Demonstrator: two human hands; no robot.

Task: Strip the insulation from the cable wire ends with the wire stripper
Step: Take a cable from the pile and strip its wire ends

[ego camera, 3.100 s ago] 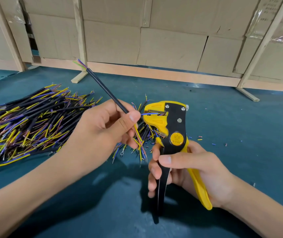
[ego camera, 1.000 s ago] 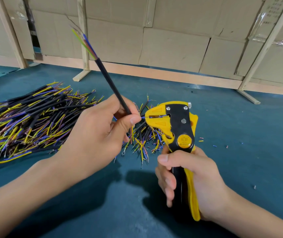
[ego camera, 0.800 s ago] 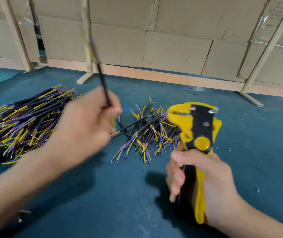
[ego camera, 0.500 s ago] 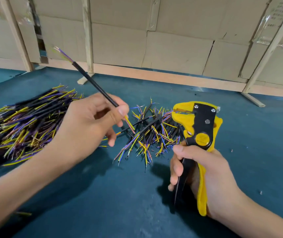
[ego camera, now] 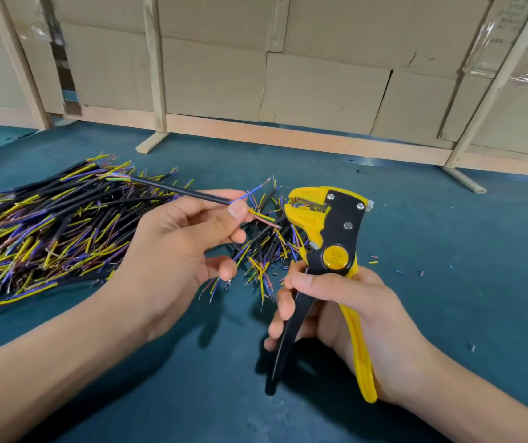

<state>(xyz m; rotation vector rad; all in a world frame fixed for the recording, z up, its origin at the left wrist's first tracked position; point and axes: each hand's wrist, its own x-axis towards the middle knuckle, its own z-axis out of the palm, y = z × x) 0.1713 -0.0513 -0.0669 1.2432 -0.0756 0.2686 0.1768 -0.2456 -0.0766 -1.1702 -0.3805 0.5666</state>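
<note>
The left hand pinches a black cable between thumb and forefinger, the remaining fingers loosely curled beneath. The cable lies almost level, its far end over the large heap of cables left of the wire stripper. Its near end fans into thin coloured wires just beside the stripper's yellow head; whether any wire tip touches the head cannot be told. Whether these tips are already bared is too fine to make out.

The right hand grips the wire stripper, fingers wrapped round the black handle, the yellow handle against the palm. The two handles stand spread apart. The stripper is held upright above the worktop, head uppermost. The palm side of the grip is hidden behind the handles.

A smaller heap of cables lies on the worktop directly behind and left of the stripper, partly covered by both hands. The large heap is cut off at the left edge. Small coloured scraps lie scattered right of the stripper.
</note>
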